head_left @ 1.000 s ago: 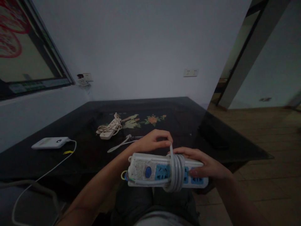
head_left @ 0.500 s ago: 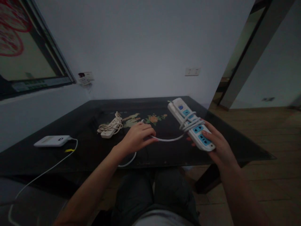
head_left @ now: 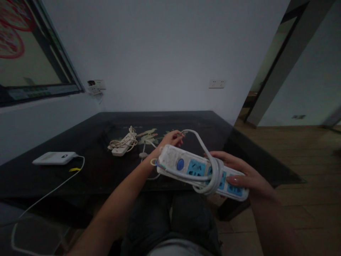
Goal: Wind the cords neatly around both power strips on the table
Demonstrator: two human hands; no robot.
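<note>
My right hand (head_left: 241, 176) grips the right end of a white power strip (head_left: 186, 167) with blue sockets and a blue switch, held flat over my lap. Its white cable (head_left: 213, 174) is wound several times round the strip's middle. A loose length of that cable arcs up and left to my left hand (head_left: 172, 139), which pinches it just above the black table (head_left: 93, 170). The cable's plug end (head_left: 143, 155) lies on the table below that hand.
A second, cream power strip (head_left: 123, 145) with its cord bundled lies further back on the table. A white flat device (head_left: 53, 158) with a thin white lead sits at the table's left. Wall sockets (head_left: 217, 84) are on the far wall. A wooden floor is to the right.
The power strip has come back down from over the table to my lap and turned level. My left hand has lifted the cable and moved a little right, looping it over the strip.
</note>
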